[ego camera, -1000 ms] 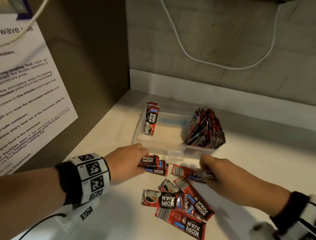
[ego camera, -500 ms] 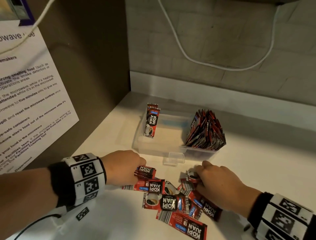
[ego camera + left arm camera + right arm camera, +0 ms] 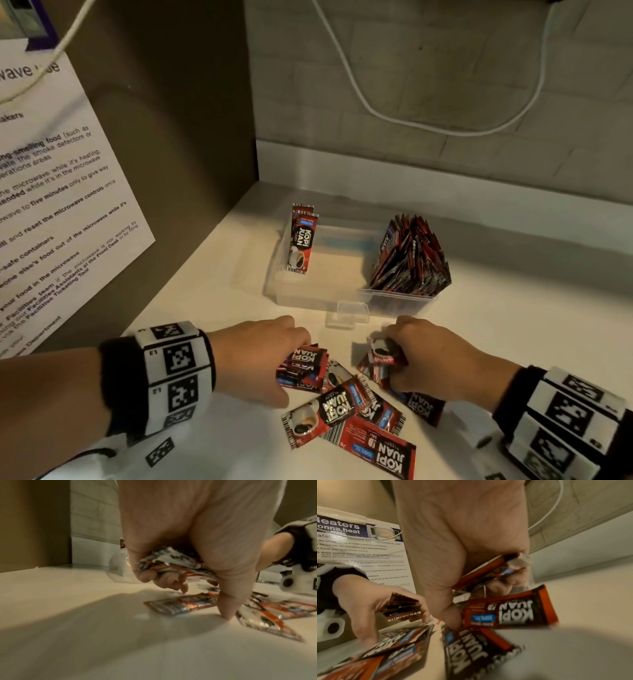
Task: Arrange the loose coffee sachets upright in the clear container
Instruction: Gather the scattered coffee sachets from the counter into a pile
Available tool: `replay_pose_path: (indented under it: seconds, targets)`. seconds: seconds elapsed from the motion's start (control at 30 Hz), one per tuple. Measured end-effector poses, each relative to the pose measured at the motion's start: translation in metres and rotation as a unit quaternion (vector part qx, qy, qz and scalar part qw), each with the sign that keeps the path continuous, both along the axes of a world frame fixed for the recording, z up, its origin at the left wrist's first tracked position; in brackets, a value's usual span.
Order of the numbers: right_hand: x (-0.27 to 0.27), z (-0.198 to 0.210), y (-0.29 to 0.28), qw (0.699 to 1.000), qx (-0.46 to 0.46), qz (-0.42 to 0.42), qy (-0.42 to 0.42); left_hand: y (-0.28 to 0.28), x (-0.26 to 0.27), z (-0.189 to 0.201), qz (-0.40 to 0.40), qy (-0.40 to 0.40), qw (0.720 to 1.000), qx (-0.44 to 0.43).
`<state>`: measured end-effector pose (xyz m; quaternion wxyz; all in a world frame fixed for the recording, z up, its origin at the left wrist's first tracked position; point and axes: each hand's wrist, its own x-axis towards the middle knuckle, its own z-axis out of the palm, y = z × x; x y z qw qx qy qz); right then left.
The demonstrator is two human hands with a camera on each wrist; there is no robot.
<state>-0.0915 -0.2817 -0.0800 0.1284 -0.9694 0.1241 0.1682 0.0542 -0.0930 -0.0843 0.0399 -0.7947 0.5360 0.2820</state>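
Observation:
A clear container (image 3: 318, 301) stands on the white counter, with two sachets upright at its left end (image 3: 302, 240) and a dense bundle of sachets (image 3: 411, 260) at its right end. Several loose red-and-black coffee sachets (image 3: 346, 414) lie flat in front of it. My left hand (image 3: 260, 356) grips a small stack of sachets (image 3: 169, 562), thumb tip on the counter. My right hand (image 3: 424, 359) holds a few gathered sachets (image 3: 489, 572) just right of the pile, fingers curled round them.
A brown cabinet side with a printed microwave notice (image 3: 51, 205) closes the left. A tiled wall and a white cable (image 3: 445, 126) run behind the container. A small clear latch tab (image 3: 349, 313) juts from the container's front. Bare counter (image 3: 513, 325) lies to the right.
Both hands have drawn back from the container's front edge toward me. The scattered sachets are bunched closer together, and each hand now holds a gathered stack.

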Motion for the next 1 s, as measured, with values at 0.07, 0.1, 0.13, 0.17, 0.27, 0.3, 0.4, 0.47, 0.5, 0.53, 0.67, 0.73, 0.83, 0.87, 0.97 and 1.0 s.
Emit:
replay_pose_path:
  seconds: [0.07, 0.1, 0.13, 0.17, 0.27, 0.3, 0.4, 0.47, 0.5, 0.53, 0.67, 0.73, 0.83, 0.87, 0.97, 1.0]
  targets:
    - [-0.002, 0.002, -0.004, 1.0, -0.005, 0.006, -0.007, -0.001, 0.003, -0.001, 0.003, -0.015, 1.0, 0.01]
    - [-0.004, 0.003, -0.006, 1.0, 0.0, -0.001, -0.017, -0.002, 0.004, -0.001, 0.0, -0.023, 1.0, 0.015]
    - [-0.006, 0.006, -0.008, 0.999, 0.021, -0.006, -0.037, -0.004, 0.005, -0.001, -0.002, -0.029, 0.999, 0.019]
    - [-0.008, 0.008, -0.009, 0.998, 0.036, -0.019, -0.055, -0.006, 0.007, -0.001, -0.002, -0.032, 0.999, 0.023]
    - [-0.015, 0.011, -0.009, 0.99, 0.097, -0.057, -0.085, -0.008, 0.008, -0.001, 0.004, -0.021, 0.999, 0.027]
    - [-0.016, 0.011, -0.007, 0.989, 0.113, -0.063, -0.076, -0.008, 0.009, 0.0, 0.005, -0.012, 1.0, 0.024]
    - [-0.021, 0.002, 0.002, 0.99, 0.117, -0.083, -0.006, -0.007, 0.011, 0.006, 0.019, 0.017, 1.0, -0.009]
    - [-0.022, -0.006, 0.005, 0.994, 0.06, -0.088, 0.014, -0.009, 0.01, 0.011, 0.028, 0.044, 0.997, -0.049]
    - [-0.022, -0.009, 0.006, 0.996, 0.036, -0.084, 0.01, -0.01, 0.007, 0.014, 0.03, 0.061, 0.995, -0.068]
    - [-0.021, -0.011, 0.006, 0.997, 0.021, -0.079, 0.003, -0.012, 0.003, 0.016, 0.025, 0.076, 0.994, -0.081]
    - [-0.018, -0.009, 0.008, 0.998, 0.029, -0.061, -0.005, -0.019, -0.024, 0.013, 0.007, 0.118, 0.991, -0.066]
    - [-0.018, -0.008, 0.005, 0.997, 0.034, -0.074, -0.003, -0.022, -0.035, 0.005, -0.024, 0.091, 0.995, -0.032]
    - [-0.021, 0.001, -0.006, 0.991, 0.045, -0.122, -0.036, -0.027, -0.041, -0.006, -0.048, 0.044, 0.997, -0.04]
    - [-0.022, 0.006, -0.009, 0.989, 0.047, -0.131, -0.053, -0.028, -0.041, -0.008, -0.043, 0.041, 0.997, -0.05]
    - [-0.032, 0.022, -0.013, 0.968, 0.145, -0.167, -0.118, -0.032, -0.033, -0.007, -0.022, 0.055, 0.996, -0.061]
    - [-0.036, 0.028, -0.01, 0.964, 0.174, -0.156, -0.125, -0.033, -0.03, -0.005, -0.015, 0.063, 0.996, -0.064]
